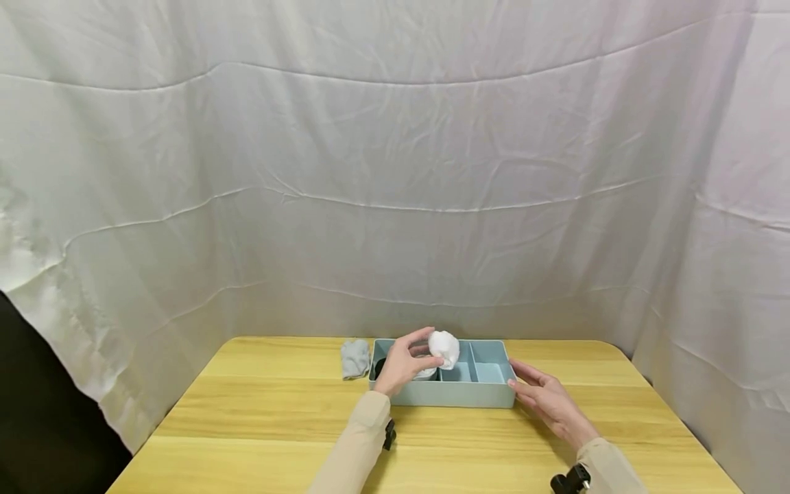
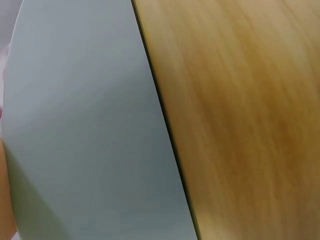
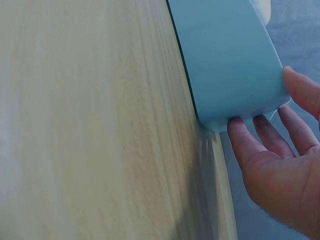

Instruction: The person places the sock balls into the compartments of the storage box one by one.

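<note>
My left hand (image 1: 402,363) pinches a white balled-up cloth (image 1: 444,350), perhaps a rolled sock, between thumb and fingers above a light-blue divided box (image 1: 453,395). Inside, a dark item (image 1: 379,368) and a whitish one (image 1: 426,374) lie in the left part, partly covered by that hand. At the box's right end, my right hand (image 1: 548,400) touches the end wall. The right wrist view shows its fingertips against that wall and the thumb at the rim's corner. Mostly the box's front wall (image 2: 90,120) fills the left wrist view; the white cloth is not distinguishable there.
A crumpled grey cloth (image 1: 354,359) lies on the table just left of the box. The wooden table (image 1: 247,425) ends close behind the box, where a pale curtain (image 1: 432,261) hangs. Both cuffs carry black wrist devices (image 1: 570,479).
</note>
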Motion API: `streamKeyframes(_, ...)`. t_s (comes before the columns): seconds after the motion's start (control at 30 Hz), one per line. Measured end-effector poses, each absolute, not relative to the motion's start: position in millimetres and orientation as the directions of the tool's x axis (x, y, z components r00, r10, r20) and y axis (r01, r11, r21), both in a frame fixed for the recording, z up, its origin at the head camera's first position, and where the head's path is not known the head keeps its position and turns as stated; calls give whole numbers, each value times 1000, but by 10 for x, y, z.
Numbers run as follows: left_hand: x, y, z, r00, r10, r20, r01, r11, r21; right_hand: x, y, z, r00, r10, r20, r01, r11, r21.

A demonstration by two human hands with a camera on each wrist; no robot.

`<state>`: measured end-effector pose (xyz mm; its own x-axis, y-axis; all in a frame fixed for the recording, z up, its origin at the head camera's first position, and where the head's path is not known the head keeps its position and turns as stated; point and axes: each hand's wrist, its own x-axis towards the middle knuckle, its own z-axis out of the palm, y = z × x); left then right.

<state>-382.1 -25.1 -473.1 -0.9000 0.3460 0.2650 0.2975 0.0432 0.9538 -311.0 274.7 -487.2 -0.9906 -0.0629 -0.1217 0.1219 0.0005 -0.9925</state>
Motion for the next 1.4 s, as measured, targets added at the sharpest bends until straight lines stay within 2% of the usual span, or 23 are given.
streamKeyframes(0.37,-3811,-269,-4741,-902,348,257,303,86,949,-3124,2736,-4887,-989,-70,-127,127,-2,-992)
streamKeyframes(0.7,-3856,-209,-4737,-873,317,371,443,198,874,-3147,2743,-4860,-991,-57,-121,118,55,-991)
streamKeyframes(1.4,-3743,-445,-4541,-877,136,461,476,111,872,-3091,2779,-4829,-990,-49,-129,126,61,-990)
